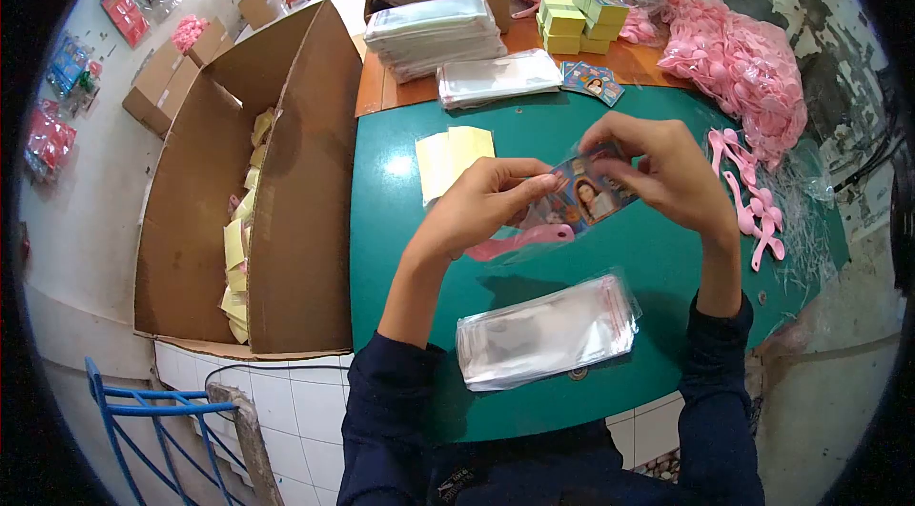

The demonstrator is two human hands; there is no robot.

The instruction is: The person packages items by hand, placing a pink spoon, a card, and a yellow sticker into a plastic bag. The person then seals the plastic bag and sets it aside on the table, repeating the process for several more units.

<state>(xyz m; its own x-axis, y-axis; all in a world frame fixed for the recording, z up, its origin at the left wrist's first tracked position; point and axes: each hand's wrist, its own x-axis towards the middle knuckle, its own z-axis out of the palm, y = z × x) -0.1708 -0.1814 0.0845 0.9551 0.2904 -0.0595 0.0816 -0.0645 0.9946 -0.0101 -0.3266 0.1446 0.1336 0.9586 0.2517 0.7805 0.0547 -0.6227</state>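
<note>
A clear plastic bag is held up over the green table between my two hands. Inside it lies a pink spoon (pixel 522 241), and a printed card (pixel 593 197) with a portrait sits at the bag's right end. My left hand (pixel 488 199) pinches the bag's upper edge beside the card. Over the card's right end, the thumb and fingers of my right hand (pixel 658 168) are closed on it. Below the hands, a stack of clear plastic bags (pixel 548 333) lies on the table. Pale yellow cards (pixel 454 159) rest behind my left hand.
A tall cardboard box (pixel 303 211) with yellow-carded packs stands left of the table (pixel 400 268). Loose pink spoons (pixel 753 206) and a large spoon bag (pixel 734 68) are at right. Bag stacks (pixel 434 34), card bundles (pixel 581 18) and loose printed cards (pixel 593 80) sit at the back.
</note>
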